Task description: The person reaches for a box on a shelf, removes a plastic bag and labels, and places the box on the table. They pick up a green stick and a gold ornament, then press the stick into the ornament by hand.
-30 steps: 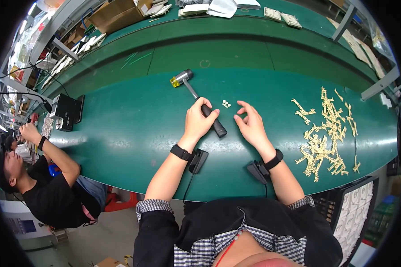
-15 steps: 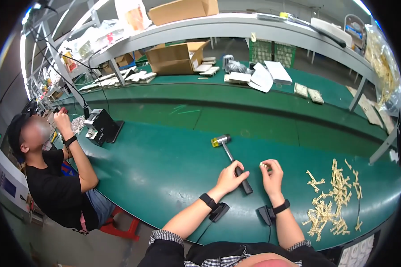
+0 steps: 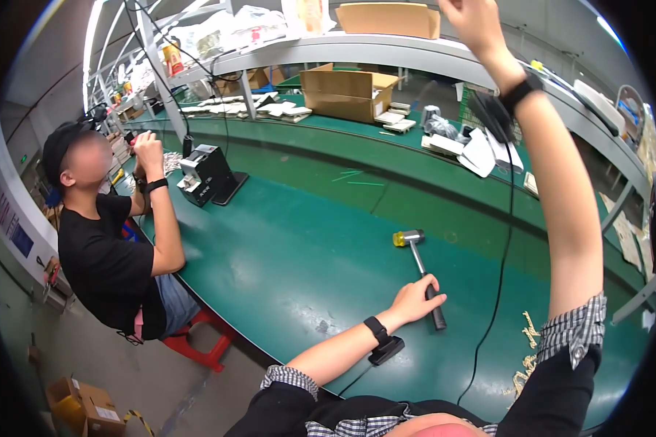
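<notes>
Resting left hand (image 3: 415, 298) on hammer (image 3: 423, 273) handle, green table (image 3: 284, 255).
Fingers loosely curled over grip; right hand (image 3: 474, 22) raised overhead, fingers cut off, can't tell.

1. My left hand (image 3: 415, 298) rests on the black handle of the small mallet (image 3: 419, 266); the green bench (image 3: 291, 247) to its left lies bare and open.
2. A black cable (image 3: 504, 240) hangs from my raised right hand (image 3: 474, 22), crossing the space right of the mallet.
3. Pale parts (image 3: 528, 349) crowd the near-right edge.
4. The black machine (image 3: 204, 175) and a seated person (image 3: 109, 240) block the far left.
</notes>
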Available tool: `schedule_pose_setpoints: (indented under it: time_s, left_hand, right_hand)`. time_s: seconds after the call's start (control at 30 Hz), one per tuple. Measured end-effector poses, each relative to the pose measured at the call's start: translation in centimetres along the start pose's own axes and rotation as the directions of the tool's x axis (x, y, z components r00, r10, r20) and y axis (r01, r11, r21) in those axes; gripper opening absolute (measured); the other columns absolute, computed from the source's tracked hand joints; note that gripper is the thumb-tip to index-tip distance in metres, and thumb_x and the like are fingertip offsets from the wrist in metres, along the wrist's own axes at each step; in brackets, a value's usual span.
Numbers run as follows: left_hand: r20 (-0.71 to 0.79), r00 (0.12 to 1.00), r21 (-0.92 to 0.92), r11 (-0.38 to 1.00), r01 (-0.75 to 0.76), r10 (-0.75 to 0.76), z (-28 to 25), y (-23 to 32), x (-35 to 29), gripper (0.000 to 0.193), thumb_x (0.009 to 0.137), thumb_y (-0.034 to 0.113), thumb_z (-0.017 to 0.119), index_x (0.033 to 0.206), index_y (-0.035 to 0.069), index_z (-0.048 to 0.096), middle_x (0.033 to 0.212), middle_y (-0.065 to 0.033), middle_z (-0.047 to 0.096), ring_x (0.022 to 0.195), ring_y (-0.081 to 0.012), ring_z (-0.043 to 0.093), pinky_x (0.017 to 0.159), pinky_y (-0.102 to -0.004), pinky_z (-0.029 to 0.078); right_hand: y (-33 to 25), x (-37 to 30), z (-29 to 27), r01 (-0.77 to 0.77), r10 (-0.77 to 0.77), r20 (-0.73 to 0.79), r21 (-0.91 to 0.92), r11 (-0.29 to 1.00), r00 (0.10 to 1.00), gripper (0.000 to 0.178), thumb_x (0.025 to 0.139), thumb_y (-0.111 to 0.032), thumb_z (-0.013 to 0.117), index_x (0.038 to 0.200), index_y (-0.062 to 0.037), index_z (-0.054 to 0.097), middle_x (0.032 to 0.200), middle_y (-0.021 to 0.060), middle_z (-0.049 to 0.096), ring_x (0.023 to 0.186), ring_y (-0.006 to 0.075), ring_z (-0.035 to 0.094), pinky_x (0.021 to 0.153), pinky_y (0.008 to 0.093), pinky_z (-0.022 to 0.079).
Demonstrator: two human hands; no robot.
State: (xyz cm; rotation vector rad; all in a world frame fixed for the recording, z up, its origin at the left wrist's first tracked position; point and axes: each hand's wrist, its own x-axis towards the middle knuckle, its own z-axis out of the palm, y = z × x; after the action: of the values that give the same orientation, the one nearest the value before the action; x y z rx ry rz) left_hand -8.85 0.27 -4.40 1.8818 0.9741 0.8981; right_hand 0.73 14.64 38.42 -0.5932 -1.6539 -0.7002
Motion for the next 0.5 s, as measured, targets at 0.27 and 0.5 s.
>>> schedule_pose_setpoints:
  time_s: [0.27, 0.5]
  left_hand:
    - [-0.029, 1.000, -0.013, 1.000, 0.001, -0.001, -0.8, -0.7, -0.5, 0.033, 0.079, 0.037, 0.065, 0.088, 0.010, 0.048, 0.059, -0.0062, 0.053, 0.055, -0.0225, 0.055, 0.053, -0.0357, 0.040]
    - [-0.103, 0.991, -0.064, 0.994, -0.087, 0.080, 0.4, -0.5, -0.3, 0.030, 0.078, 0.033, 0.064, 0.088, 0.010, 0.048, 0.059, -0.0081, 0.054, 0.057, -0.0275, 0.055, 0.054, -0.0389, 0.040]
  right_hand:
    - [4.1, 1.3, 7.9, -0.317, 0.304, 0.191, 0.042, 0.947, 0.933, 0.022, 0.076, -0.014, 0.062, 0.093, -0.0016, 0.067, 0.088, 0.0159, 0.068, 0.088, 0.0274, 0.066, 0.079, 0.0327, 0.052]
    - [10.5, -1.1, 8.6, 0.002, 0.009, 0.190, -0.062, 0.998, 0.982, 0.028, 0.089, -0.024, 0.054, 0.112, -0.0081, 0.060, 0.118, 0.0082, 0.059, 0.105, 0.0191, 0.059, 0.088, 0.0278, 0.045]
